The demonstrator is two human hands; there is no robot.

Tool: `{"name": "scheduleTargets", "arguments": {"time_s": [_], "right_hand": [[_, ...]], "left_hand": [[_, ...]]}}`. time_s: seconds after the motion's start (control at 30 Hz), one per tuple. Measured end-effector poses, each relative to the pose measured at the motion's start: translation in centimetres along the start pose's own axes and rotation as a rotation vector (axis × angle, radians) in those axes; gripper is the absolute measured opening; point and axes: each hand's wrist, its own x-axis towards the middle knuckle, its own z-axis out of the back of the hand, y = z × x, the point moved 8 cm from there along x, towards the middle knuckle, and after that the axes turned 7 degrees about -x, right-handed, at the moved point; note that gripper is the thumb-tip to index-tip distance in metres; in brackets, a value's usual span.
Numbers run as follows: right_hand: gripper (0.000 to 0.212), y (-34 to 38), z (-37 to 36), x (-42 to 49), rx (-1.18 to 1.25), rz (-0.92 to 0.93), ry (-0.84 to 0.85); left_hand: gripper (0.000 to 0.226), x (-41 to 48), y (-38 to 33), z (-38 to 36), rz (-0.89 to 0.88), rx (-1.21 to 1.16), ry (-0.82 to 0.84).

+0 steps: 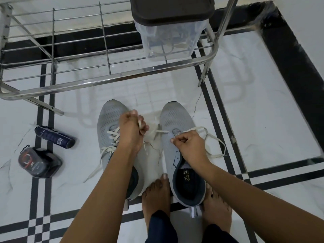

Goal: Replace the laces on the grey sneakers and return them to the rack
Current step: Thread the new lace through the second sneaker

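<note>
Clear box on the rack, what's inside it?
Through the clear box, pale looped cords, probably laces, lie near the bottom. The dark lid hides the upper part.

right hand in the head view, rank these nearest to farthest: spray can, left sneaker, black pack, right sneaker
1. Right sneaker: right under the right hand, which pinches its lace.
2. Left sneaker: next one over, to the left.
3. Spray can: lying on the floor farther left.
4. Black pack: farthest left, just beyond the can.

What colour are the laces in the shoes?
Off-white, almost cream; the laces show best in the head view.
</note>
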Motion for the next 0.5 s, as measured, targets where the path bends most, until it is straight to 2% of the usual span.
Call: {"name": "scheduleTargets", "arguments": {"time_s": [0.03, 0.07, 0.13, 0.17, 0.27, 0.33, 0.37, 0.43, 0.5], "right_hand": [[0.015, 0.0, -0.1, 0.0, -0.011, 0.006, 0.003], [0.015, 0.1, 0.0, 0.1, -0.018, 0.008, 0.002], [0.015, 0.4, 0.0, 0.0, -0.021, 0.016, 0.007], [0.016, 0.6, 0.1, -0.1, -0.021, 0.025, 0.013], [0.016, 0.7, 0.1, -0.2, -0.023, 0.031, 0.015], [0.016, 0.6, 0.1, -0.1, -0.006, 0.027, 0.019], [0.015, 0.5, 0.1, -0.1, 0.005, 0.018, 0.025], [0.013, 0.5, 0.1, -0.1, 0.016, 0.006, 0.039], [0.015, 0.1, 0.5, 0.0, 0.067, -0.029, 0.010]], "left_hand": [[0.014, 0.1, -0.2, -0.3, -0.063, 0.290, 0.026], [0.012, -0.1, 0.1, -1.3, -0.141, 0.630, 0.119], [0.021, -0.6, 2.7, -3.1, -0.246, 1.159, 0.379], [0.021, -0.7, 3.9, -3.5, -0.264, 1.322, 0.459], [0.023, -0.7, 4.2, -4.9, -0.439, 1.679, 0.504], [0.027, -0.6, 3.5, -5.0, -0.583, 1.817, 0.451], [0.029, -0.6, 3.1, -4.6, -0.592, 1.800, 0.392], [0.032, -1.0, 2.8, -2.9, -0.511, 1.726, 0.267], [0.032, -1.6, 3.2, -1.9, -0.486, 1.749, 0.194]]}}
